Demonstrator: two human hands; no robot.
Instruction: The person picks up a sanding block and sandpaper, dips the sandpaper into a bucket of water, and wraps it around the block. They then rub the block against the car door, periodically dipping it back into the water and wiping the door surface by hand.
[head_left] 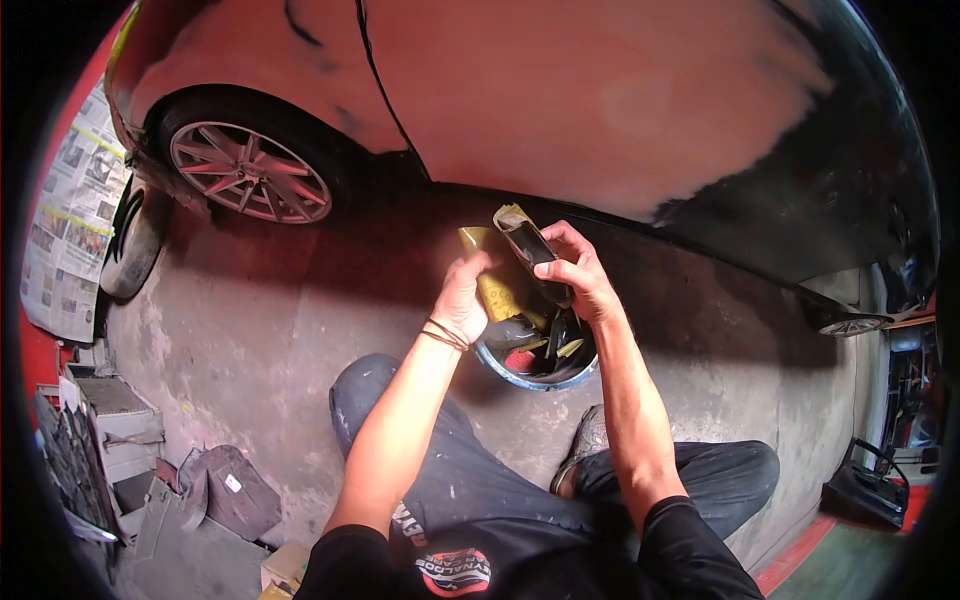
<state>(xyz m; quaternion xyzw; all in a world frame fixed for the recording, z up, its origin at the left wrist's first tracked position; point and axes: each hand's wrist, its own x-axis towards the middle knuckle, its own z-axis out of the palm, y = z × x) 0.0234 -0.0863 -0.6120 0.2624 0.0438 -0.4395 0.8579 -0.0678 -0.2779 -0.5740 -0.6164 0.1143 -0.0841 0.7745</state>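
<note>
At frame centre, both the left hand (465, 298) and right hand (578, 272) pinch a folded sandpaper sheet (515, 255) closed-fingered; it looks light and floppy, best gripped along its folded edges.

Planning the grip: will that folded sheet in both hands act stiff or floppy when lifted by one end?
Probably floppy: the sandpaper sheet already curls and folds between the left hand and right hand. Likely light, since fingertips alone carry it. Its dark face looks gritty, so slipping seems unlikely, though its wetness cannot be told.
</note>
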